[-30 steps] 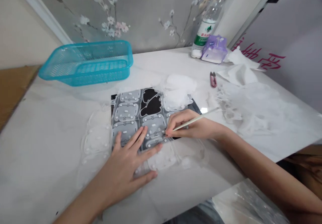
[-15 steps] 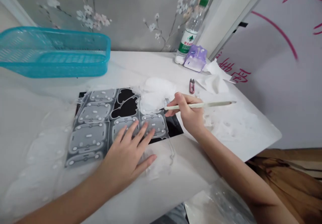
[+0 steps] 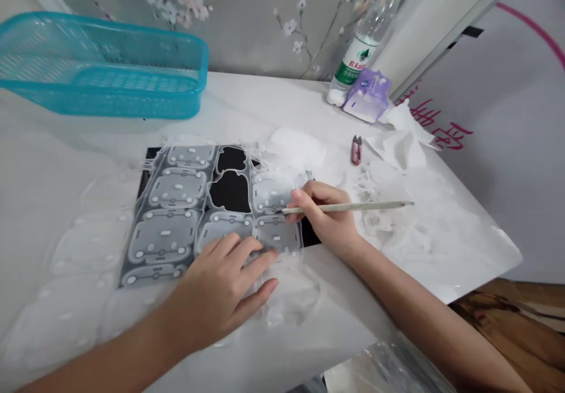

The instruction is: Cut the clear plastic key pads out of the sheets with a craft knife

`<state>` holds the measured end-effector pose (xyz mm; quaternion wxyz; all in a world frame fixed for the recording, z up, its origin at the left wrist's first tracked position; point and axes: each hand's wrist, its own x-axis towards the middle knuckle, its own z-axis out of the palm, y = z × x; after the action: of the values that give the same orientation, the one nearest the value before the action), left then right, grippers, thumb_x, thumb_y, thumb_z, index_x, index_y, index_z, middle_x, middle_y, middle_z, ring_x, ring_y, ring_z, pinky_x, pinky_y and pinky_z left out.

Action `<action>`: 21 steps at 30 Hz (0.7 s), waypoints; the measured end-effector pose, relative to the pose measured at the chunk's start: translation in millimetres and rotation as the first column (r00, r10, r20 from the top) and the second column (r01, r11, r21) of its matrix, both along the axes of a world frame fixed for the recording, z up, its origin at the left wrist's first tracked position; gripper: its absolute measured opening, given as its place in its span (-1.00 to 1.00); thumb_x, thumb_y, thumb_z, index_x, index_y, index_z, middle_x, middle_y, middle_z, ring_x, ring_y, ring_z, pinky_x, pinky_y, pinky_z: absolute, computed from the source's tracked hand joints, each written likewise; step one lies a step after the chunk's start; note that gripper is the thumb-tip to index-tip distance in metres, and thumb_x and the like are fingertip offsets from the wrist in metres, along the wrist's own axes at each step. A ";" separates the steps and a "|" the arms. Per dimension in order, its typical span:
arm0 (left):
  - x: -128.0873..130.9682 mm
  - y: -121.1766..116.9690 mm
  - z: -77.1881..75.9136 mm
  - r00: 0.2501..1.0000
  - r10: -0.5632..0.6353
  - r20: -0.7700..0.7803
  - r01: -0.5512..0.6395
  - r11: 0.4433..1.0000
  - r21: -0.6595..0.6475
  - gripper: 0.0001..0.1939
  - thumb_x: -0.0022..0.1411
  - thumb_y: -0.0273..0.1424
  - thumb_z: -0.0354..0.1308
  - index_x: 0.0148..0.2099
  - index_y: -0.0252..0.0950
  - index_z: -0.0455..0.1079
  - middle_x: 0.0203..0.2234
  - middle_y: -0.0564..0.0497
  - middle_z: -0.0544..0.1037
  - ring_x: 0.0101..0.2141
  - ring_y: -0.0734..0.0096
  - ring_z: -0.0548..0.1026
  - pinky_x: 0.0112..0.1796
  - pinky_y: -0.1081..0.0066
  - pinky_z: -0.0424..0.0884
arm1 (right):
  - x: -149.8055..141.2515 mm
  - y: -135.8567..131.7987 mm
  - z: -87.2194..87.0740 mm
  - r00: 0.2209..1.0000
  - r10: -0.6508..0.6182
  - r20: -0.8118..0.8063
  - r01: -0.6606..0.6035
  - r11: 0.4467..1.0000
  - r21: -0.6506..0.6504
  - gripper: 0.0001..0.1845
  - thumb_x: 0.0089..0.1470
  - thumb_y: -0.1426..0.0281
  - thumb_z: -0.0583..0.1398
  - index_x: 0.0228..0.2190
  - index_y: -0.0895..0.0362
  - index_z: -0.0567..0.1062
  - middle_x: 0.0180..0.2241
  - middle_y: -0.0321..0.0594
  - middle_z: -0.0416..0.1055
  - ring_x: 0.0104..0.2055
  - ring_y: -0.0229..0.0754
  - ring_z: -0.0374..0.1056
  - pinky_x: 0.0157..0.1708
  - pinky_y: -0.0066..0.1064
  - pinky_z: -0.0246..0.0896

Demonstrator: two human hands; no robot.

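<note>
A translucent sheet of moulded rounded panels [image 3: 165, 237] lies over a black backing [image 3: 230, 191], which shows through cut-out gaps. My left hand [image 3: 225, 290] rests palm down on the sheet's lower edge, its fingers bent and apart, holding nothing. Pinched in my right hand [image 3: 329, 213] like a pen is a slim pale-handled tool [image 3: 366, 206]; whether it is a brush or a knife I cannot tell. Its dark pointed tip is at the border between two panels on the right. Fluffy white material [image 3: 293, 152] covers the sheet's upper right part.
A blue plastic basket [image 3: 141, 96] stands at the back left. Behind on the right are a green-capped bottle [image 3: 357, 57], a purple tissue pack [image 3: 368, 96], small red thread snips [image 3: 356, 150] and crumpled white paper [image 3: 399, 146]. Translucent scraps [image 3: 379, 219] lie right of my hand.
The tool's tip has moved down from within the upper right panel to its lower border. My left fingers have curled in from lying stretched out. The camera view has shifted.
</note>
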<state>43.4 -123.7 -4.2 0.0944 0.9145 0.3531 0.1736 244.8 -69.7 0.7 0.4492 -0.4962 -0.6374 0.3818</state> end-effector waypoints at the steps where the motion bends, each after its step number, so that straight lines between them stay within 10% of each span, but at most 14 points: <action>1: -0.1 0.0 -0.2 1.000 0.001 0.003 -0.001 1.000 -0.015 -0.71 0.31 -0.31 0.00 0.01 -0.26 0.40 -0.26 -0.06 0.46 -0.30 0.27 0.35 -0.30 0.29 0.29 | 0.2 0.4 0.5 1.000 0.018 0.014 -0.019 1.000 0.019 -0.60 0.11 0.22 0.19 -0.68 0.12 0.37 -0.65 -0.26 0.44 -0.56 -0.28 0.31 -0.45 -0.39 0.23; 12: -0.8 -0.1 -7.6 0.998 -0.009 -0.055 0.007 1.000 -0.030 -0.67 0.31 -0.25 0.00 0.07 -0.18 0.37 0.19 -0.13 0.25 0.21 -0.03 0.13 0.11 -0.03 0.05 | -1.6 3.9 -3.8 0.997 0.071 0.031 -0.071 0.997 -0.006 -0.63 0.07 0.25 0.22 -0.68 0.13 0.34 -0.65 -0.26 0.45 -0.58 -0.30 0.28 -0.51 -0.43 0.18; 21: -0.5 0.7 -9.4 0.989 -0.017 -0.146 0.014 1.000 -0.018 -0.52 0.33 -0.21 -0.04 0.27 -0.06 0.14 0.27 0.03 0.16 0.25 0.05 0.05 0.11 0.01 0.07 | 2.0 4.1 -3.9 0.980 0.090 0.177 -0.124 0.974 0.187 -0.67 0.09 0.38 0.22 -0.66 0.16 0.36 -0.63 -0.27 0.37 -0.54 -0.35 0.23 -0.54 -0.51 0.13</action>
<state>42.9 -123.0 -13.6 0.0773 0.9266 0.3535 0.1022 246.8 -65.6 -3.2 0.4200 -0.4442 -0.7333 0.2975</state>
